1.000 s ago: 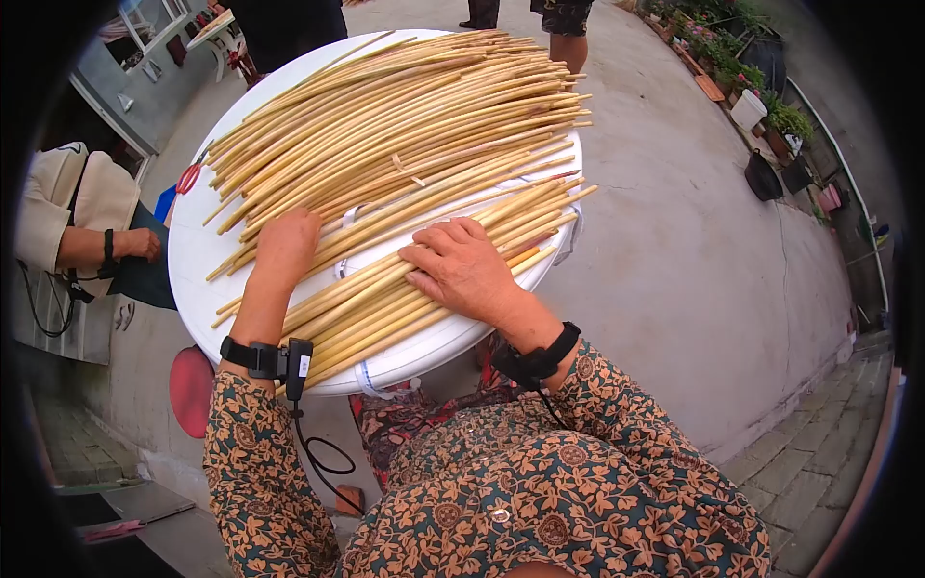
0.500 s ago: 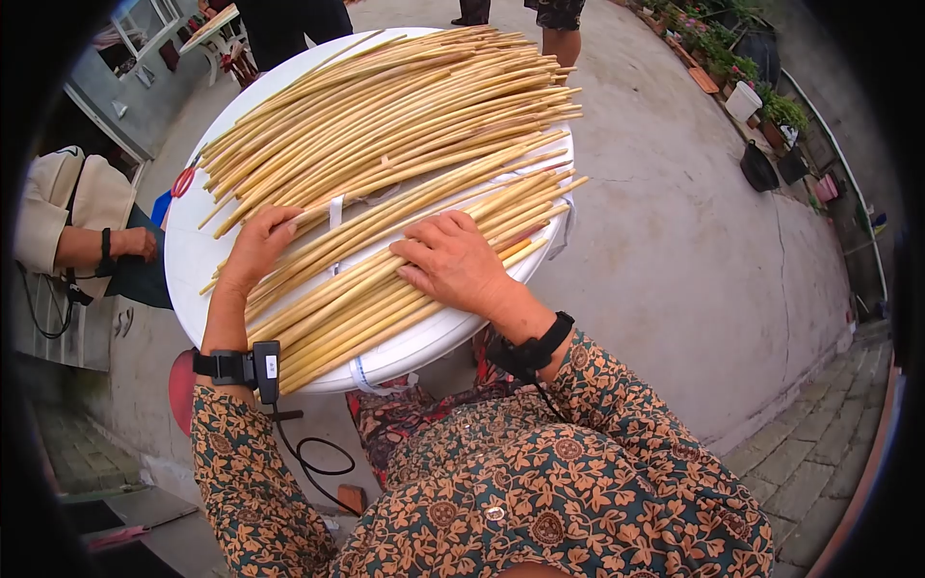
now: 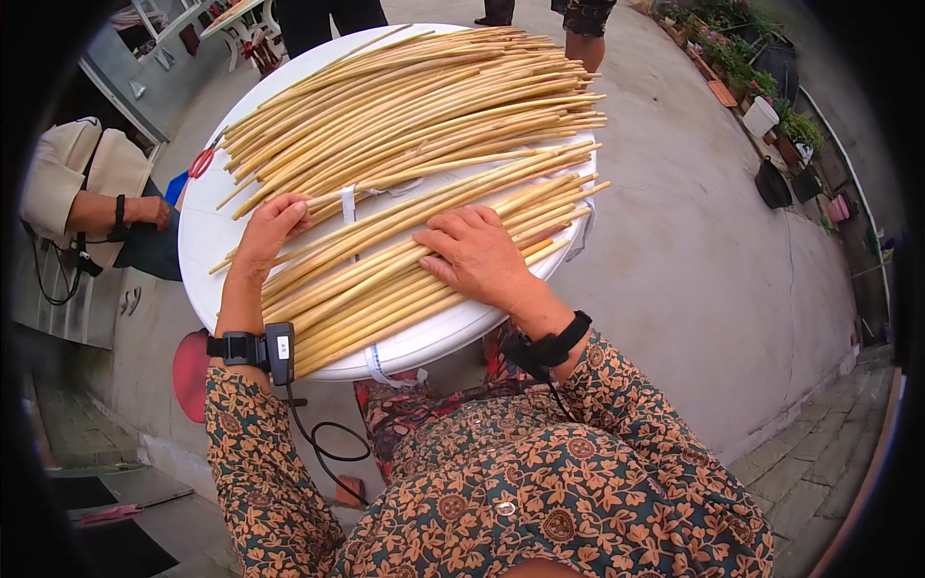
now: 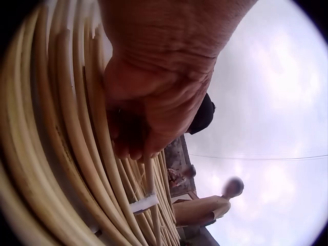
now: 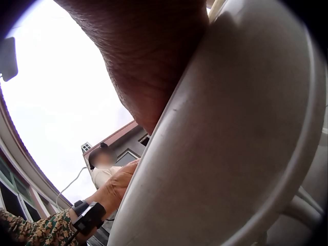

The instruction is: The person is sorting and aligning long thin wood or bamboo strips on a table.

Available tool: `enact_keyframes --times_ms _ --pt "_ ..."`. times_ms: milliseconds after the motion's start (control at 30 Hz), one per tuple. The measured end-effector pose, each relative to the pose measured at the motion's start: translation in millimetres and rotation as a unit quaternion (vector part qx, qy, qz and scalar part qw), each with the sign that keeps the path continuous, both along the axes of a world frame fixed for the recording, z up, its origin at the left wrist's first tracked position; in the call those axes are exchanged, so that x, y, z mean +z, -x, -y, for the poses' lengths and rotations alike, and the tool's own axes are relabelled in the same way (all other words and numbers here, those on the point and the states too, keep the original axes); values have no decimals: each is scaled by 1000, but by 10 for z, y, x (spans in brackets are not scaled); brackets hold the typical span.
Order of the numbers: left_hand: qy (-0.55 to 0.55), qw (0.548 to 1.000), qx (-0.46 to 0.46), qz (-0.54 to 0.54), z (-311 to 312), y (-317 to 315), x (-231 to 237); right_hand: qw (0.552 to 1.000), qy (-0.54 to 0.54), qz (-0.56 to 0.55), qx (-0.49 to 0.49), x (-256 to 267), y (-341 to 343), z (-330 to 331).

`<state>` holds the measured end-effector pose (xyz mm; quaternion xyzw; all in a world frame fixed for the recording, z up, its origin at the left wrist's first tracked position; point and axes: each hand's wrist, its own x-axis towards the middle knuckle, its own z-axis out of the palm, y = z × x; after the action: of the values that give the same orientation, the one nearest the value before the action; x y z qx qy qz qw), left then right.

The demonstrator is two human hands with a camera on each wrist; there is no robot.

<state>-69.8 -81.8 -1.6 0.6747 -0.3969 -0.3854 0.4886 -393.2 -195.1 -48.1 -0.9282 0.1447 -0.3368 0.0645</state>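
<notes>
My left hand (image 3: 265,236) is over the left part of the round white table, its thumb and fingers pinching the end of a thin pale stick (image 4: 149,174). Just past the fingertips, a white strip (image 3: 349,205) crosses that stick. My right hand (image 3: 479,255) rests on the nearer bundle of sticks (image 3: 385,303), its fingers laid over the top ones and their tips partly hidden. Beyond both hands lies a larger spread of similar yellowish sticks (image 3: 414,106). A few sticks (image 3: 405,207) lie between the two groups.
The white table (image 3: 207,217) has red-handled scissors (image 3: 200,162) at its left rim. A white strip end (image 3: 376,366) hangs over the near edge. Another person's hand (image 3: 149,212) is at the left. A red stool (image 3: 190,376) stands below. Flowerpots line the right side.
My left hand first drew back left from the sticks, then moved up to a stick end and pinched it. My right hand has stayed on the nearer bundle.
</notes>
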Motion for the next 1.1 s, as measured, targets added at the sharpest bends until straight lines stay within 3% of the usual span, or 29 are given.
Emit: enact_keyframes --times_ms 100,233,367,500,600,667,700,933,1033,1100 --pt "-38 991 -35 123 45 16 21 1000 -2 -13 0 39 -7 -8" --pt "35 912 -30 408 127 240 103 1000 -3 -22 0 49 -7 -2" --pt "-105 877 -16 469 329 767 407 1000 -11 -29 2 90 -5 -13" --pt "-37 772 -11 635 418 758 -5 999 -7 -36 3 109 -11 -17" --pt "-67 855 4 513 463 469 -57 1000 -2 -22 7 65 -25 -1" --pt "-109 969 2 222 476 325 23 1000 -7 -27 9 59 -25 2" --pt "-124 990 4 65 467 298 77 999 -8 -29 10 63 -25 8" --pt "-91 987 -17 135 446 387 132 999 -31 -29 -13 86 -9 -29" --pt "-53 996 49 50 477 381 185 999 -14 -26 -28 71 -32 -13" --pt "-50 994 13 91 500 263 170 999 -3 -24 -32 84 -46 -1"
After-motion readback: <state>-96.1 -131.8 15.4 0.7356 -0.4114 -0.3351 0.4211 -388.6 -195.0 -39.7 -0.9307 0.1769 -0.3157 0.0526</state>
